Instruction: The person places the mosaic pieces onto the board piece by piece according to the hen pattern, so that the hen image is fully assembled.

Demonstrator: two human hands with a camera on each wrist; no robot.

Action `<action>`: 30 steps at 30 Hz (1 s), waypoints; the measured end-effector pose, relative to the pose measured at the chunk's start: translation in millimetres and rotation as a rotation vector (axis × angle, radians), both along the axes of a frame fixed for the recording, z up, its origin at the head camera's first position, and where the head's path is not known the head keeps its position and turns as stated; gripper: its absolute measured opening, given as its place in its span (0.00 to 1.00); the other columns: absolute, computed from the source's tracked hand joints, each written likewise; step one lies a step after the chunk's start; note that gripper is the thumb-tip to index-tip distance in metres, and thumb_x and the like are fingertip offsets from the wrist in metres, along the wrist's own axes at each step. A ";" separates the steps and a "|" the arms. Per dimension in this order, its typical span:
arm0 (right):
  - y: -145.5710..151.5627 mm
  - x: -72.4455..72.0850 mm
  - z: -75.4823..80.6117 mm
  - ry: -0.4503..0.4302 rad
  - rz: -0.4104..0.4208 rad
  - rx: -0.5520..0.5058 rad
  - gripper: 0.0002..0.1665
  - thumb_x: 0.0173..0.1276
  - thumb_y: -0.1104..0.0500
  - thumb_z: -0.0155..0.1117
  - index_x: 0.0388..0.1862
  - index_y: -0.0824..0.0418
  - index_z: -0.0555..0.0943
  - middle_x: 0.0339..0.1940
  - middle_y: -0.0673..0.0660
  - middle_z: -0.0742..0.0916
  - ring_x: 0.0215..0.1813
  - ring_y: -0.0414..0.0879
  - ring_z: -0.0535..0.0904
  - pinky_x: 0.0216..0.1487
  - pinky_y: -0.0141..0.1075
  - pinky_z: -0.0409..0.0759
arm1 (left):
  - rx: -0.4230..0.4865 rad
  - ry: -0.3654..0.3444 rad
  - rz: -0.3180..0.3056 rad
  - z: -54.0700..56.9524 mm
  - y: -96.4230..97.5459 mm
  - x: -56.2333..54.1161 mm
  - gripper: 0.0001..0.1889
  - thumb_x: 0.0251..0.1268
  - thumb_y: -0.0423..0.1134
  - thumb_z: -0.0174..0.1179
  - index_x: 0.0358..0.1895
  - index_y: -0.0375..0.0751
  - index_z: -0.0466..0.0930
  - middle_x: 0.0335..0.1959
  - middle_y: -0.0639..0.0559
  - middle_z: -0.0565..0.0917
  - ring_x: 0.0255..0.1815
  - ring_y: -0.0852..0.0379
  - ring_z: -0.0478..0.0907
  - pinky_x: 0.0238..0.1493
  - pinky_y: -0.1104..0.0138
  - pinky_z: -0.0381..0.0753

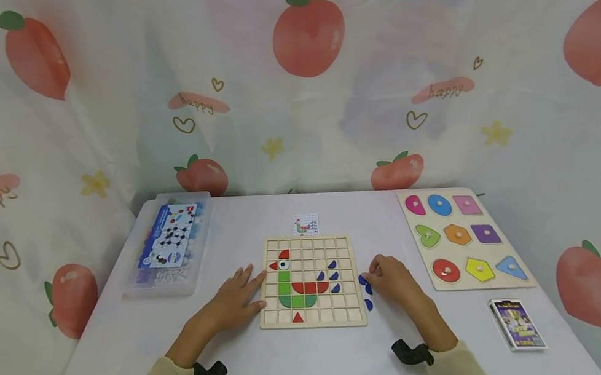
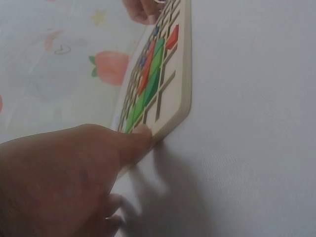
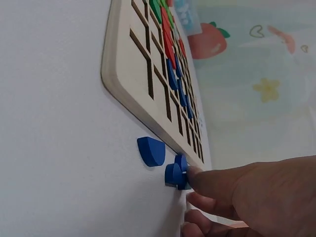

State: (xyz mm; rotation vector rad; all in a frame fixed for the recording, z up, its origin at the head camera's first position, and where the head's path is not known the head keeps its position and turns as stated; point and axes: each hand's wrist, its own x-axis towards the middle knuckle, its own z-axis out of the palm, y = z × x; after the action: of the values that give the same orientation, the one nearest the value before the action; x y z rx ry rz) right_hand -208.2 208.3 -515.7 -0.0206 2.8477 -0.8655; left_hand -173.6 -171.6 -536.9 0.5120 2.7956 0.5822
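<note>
A wooden grid board (image 1: 342,316) lies on the table, with red, green and blue pieces set into its cells as a bird figure. My left hand (image 1: 235,300) rests at the board's left side, fingers spread; in the left wrist view its thumb (image 2: 138,143) lies against the board's edge. Beyond the right edge, my right hand (image 1: 394,279) pinches at a small blue quarter-round piece (image 3: 181,162) with thumb and curled fingers. Close by lie other blue pieces, one (image 3: 152,151) nearer the board's corner and one (image 3: 173,174) beside the thumb. The far fingertips are partly hidden.
Behind the board lies a small picture card (image 1: 306,225) with a bird pattern. A clear plastic box (image 1: 173,245) stands back left. On the right are a shape puzzle board (image 1: 472,254) with knobbed pieces and a card pack (image 1: 518,325). A printed curtain (image 1: 322,129) hangs behind the table.
</note>
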 end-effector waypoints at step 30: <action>-20.7 -12.9 -7.4 0.115 -0.035 -0.025 0.08 0.74 0.63 0.68 0.45 0.69 0.84 0.39 0.60 0.84 0.39 0.49 0.80 0.43 0.43 0.85 | -0.005 -0.011 0.004 0.4 -0.4 0.1 0.37 0.79 0.52 0.57 0.85 0.48 0.59 0.86 0.36 0.53 0.87 0.32 0.46 0.82 0.35 0.51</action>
State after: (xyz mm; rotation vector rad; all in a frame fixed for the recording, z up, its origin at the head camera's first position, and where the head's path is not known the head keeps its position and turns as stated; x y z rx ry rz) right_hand -221.1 187.6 -523.2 -0.0240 2.9518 -0.9366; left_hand -173.4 -171.9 -536.4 0.5011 2.7871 0.5769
